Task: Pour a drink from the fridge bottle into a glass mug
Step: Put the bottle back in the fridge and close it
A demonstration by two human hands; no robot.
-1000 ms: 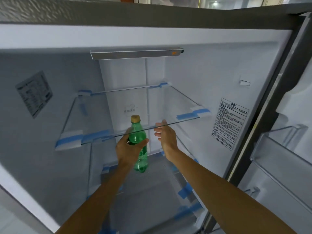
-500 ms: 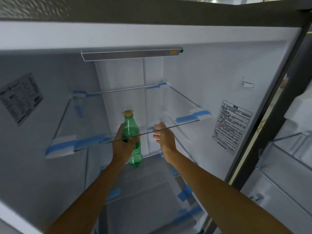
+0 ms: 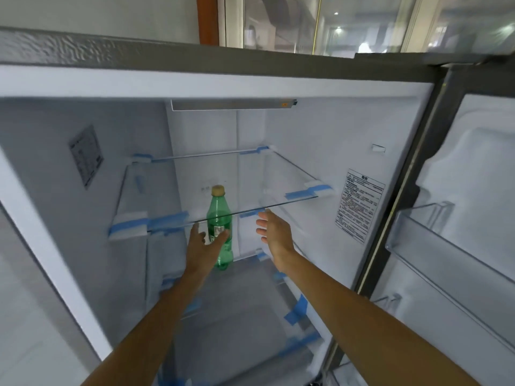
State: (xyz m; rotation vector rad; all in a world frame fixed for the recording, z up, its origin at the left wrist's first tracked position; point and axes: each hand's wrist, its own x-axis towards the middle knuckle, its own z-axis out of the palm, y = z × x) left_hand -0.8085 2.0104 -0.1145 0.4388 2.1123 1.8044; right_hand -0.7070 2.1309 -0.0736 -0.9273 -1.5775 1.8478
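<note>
the upright green soda bottle (image 3: 219, 232) stands just beyond the half-open left hand (image 3: 201, 246), thumb touching; right hand (image 3: 274, 232) open, beside.

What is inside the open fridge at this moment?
Only one green bottle with a tan cap stands on the lower shelf, under the bare glass shelf. The left hand covers part of its lower body. The fridge bottom is out of view.

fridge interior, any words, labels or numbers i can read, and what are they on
Nothing is legible enough to quote.
Sticker on the right wall: printed lines under a heading with a warning triangle, too small to read.
Sticker on the left wall: blurred.
Green bottle label: blurred, partly behind the left hand.
Light bar: small orange mark, unreadable.
</note>
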